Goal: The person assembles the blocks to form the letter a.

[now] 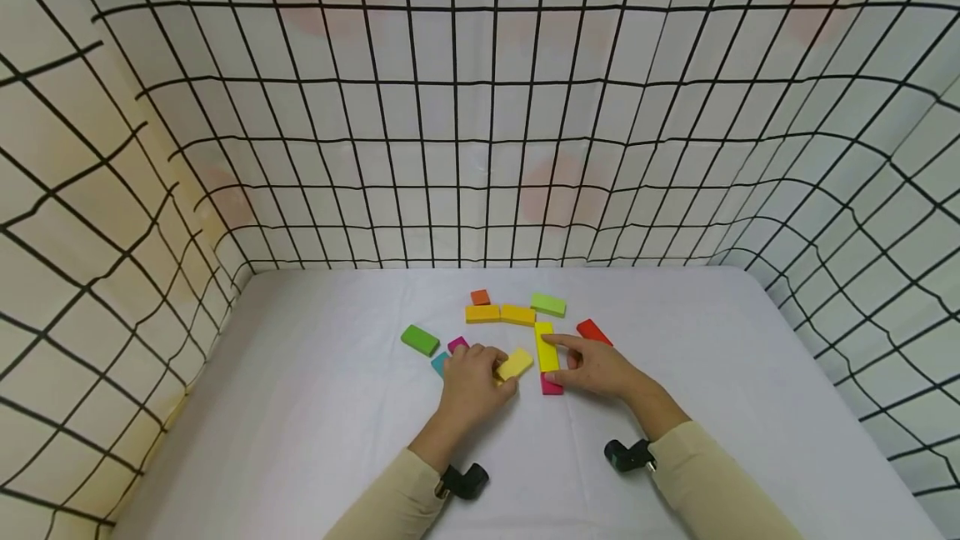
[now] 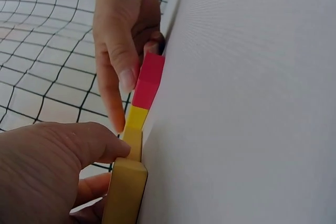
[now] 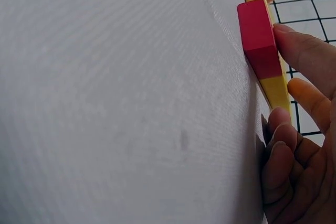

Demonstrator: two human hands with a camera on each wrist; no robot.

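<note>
My left hand (image 1: 472,377) has its thumb and fingers around a pale yellow block (image 2: 126,187), partly hidden in the head view. Just beyond its fingers lies another pale yellow block (image 1: 515,364). My right hand (image 1: 600,369) rests beside a bright yellow block (image 1: 547,348) and a pinkish-red block (image 1: 552,384) set end to end. Its index fingertip touches the yellow block and its thumb touches the pinkish-red one; the other fingers are curled beneath, as the right wrist view shows.
Two orange-yellow blocks (image 1: 482,314) form a row behind, near an orange block (image 1: 480,297) and a light green block (image 1: 548,305). A green block (image 1: 420,340), a teal block (image 1: 440,363) and a magenta block (image 1: 457,344) lie left; a red block (image 1: 594,332) lies right. Black wire mesh (image 1: 491,140) surrounds the white table (image 1: 300,407).
</note>
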